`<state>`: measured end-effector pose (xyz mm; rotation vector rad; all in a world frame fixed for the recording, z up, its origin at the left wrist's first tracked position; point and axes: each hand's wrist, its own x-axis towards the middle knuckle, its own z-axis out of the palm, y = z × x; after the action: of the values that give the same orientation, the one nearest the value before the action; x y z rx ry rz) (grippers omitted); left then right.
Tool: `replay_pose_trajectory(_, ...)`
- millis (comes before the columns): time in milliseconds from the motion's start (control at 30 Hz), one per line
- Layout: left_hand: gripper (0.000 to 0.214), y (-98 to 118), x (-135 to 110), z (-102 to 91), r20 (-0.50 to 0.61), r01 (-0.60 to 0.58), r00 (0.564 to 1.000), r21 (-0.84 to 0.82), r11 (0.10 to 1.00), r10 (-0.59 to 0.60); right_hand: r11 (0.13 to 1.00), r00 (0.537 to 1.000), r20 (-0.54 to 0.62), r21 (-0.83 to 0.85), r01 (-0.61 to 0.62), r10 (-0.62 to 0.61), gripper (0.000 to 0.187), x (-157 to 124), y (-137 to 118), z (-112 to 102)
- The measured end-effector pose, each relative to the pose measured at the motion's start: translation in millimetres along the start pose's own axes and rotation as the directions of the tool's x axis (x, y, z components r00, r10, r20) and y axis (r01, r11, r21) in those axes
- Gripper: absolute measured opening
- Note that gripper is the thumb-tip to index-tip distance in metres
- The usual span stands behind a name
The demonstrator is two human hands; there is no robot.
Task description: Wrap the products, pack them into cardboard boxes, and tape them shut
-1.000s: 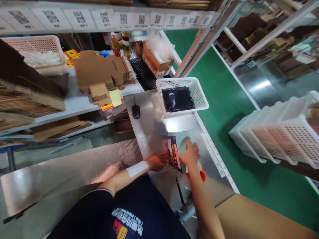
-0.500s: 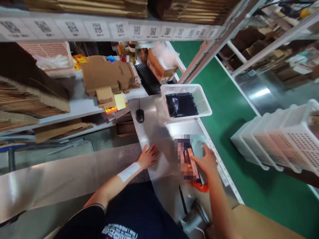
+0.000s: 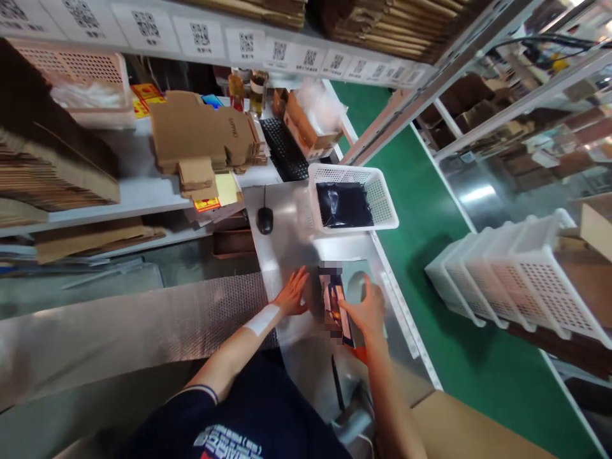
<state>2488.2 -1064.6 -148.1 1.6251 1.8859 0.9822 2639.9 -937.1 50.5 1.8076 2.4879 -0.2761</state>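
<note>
pack on bench, right hand on it, left hand flat on wrap

- pack [image 3: 335, 306]: small, flat, dark with orange print, partly blurred. it stands on edge on the bench [image 3: 287, 245], at the end of the wrap [image 3: 191, 315].
- right hand [image 3: 368, 310]: grip closed around the pack's far side, fingers over the top edge.
- left hand [image 3: 292, 292]: grip open, palm down on the wrap, fingers spread, just beside the pack. can't tell if the fingertips touch it.
- handling, my read: pack looks light and stiff, probably a glossy face, so a bit slippery. best held by the long edges, not the faces. on edge it could tip easily. wrap is soft, springy and thin, and likely to creep unless pinned flat.
- around: white basket [image 3: 389, 207] with a black bag [image 3: 344, 204] sits just past the pack. mouse [image 3: 264, 220] to the left of it, keyboard [image 3: 285, 148] further back, cardboard flats [image 3: 201, 137] on the shelf.
- near side: orange thing [image 3: 362, 354] under the right wrist, black pen-like tool [image 3: 336, 382] beside it. both are close to the forearm.
- green belt [image 3: 430, 210] runs along the right edge of the bench, stacked baskets [image 3: 516, 274] beyond it.
</note>
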Motion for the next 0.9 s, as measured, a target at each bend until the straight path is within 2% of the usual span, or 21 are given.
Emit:
replay_pose_trajectory(100,0.099,-8,-2,-1.0,-0.033,-0.036,0.999,-0.054,0.998,0.035,1.0,0.997,0.083,-0.01,0.0,0.001,0.108,-3,-8,15)
replay_pose_trajectory(267,0.093,-15,-2,-1.3,-0.093,-0.066,0.994,-0.132,0.989,0.054,0.997,0.997,0.076,-0.082,-0.011,0.017,0.11,-13,-23,23)
replay_pose_trajectory(367,0.086,-13,1,-4.3,-0.128,-0.026,0.992,-0.184,0.983,0.002,0.995,0.994,0.112,-0.103,0.0,0.012,0.114,-15,-27,24)
replay_pose_trajectory(433,0.075,-7,6,-10.5,-0.143,0.031,0.988,-0.219,0.975,-0.063,0.996,0.985,0.172,-0.083,0.02,-0.005,0.12,-15,-22,24)
replay_pose_trajectory(500,0.06,1,12,-21.3,-0.182,0.104,0.97,-0.278,0.955,-0.159,1.0,0.976,0.215,-0.008,0.02,-0.017,0.125,-15,-5,22)
replay_pose_trajectory(567,0.047,9,17,-34.6,-0.219,0.157,0.945,-0.348,0.924,-0.243,0.988,0.983,0.184,0.154,-0.019,-0.01,0.12,-14,24,17)
replay_pose_trajectory(700,0.039,22,16,-52.3,-0.191,0.214,0.928,-0.426,0.879,-0.319,0.891,0.99,0.098,0.432,-0.138,0.106,0.084,-20,90,12)
replay_pose_trajectory(800,0.036,26,8,-52.4,-0.131,0.301,0.911,-0.436,0.848,-0.391,0.772,0.963,0.137,0.576,-0.269,0.234,0.07,-38,117,28)
replay_pose_trajectory(900,0.04,32,7,-57.5,-0.099,0.371,0.89,-0.412,0.832,-0.446,0.661,0.941,0.158,0.678,-0.323,0.298,0.068,-68,112,61)
